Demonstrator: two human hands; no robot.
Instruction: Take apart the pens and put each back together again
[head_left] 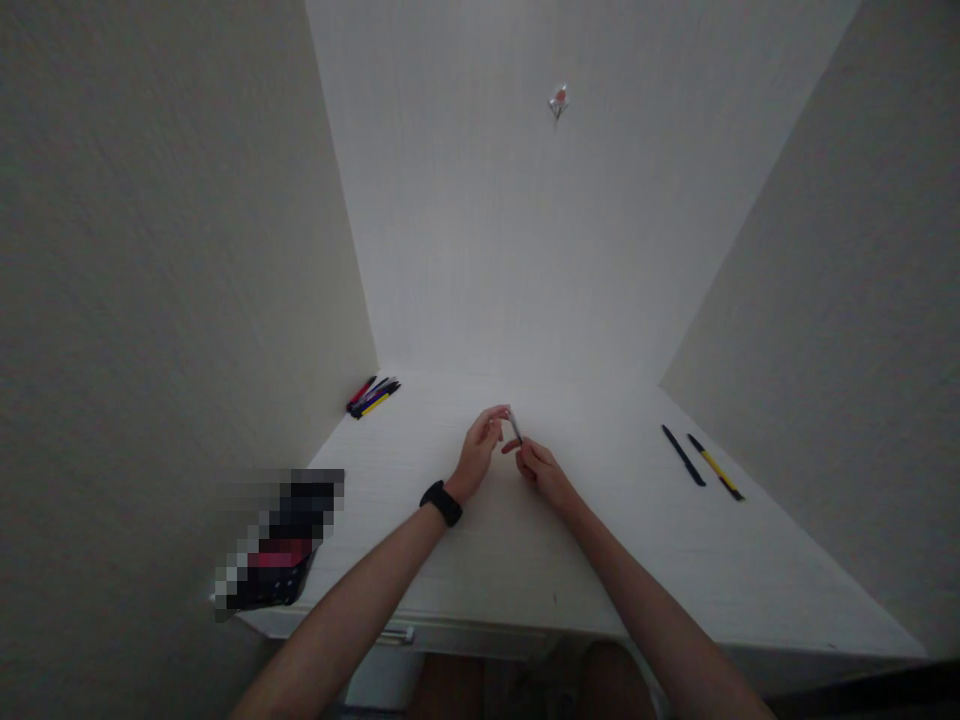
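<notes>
A slim pen, pale along its barrel and dark at the near end, slants between my two hands above the middle of the white desk. Its near end is gripped by my right hand, with the fingers curled round and one finger sticking out to the left. My left hand is bent, its fingertips closed at the pen's far end and the thumb lower down. What the left fingertips cover cannot be made out. A black watch or band circles my left wrist.
Several pens lie bunched at the back left by the wall. On the right are a black pen and a yellow-and-black pen. A dark, partly blurred object is at the front left edge. Walls enclose three sides.
</notes>
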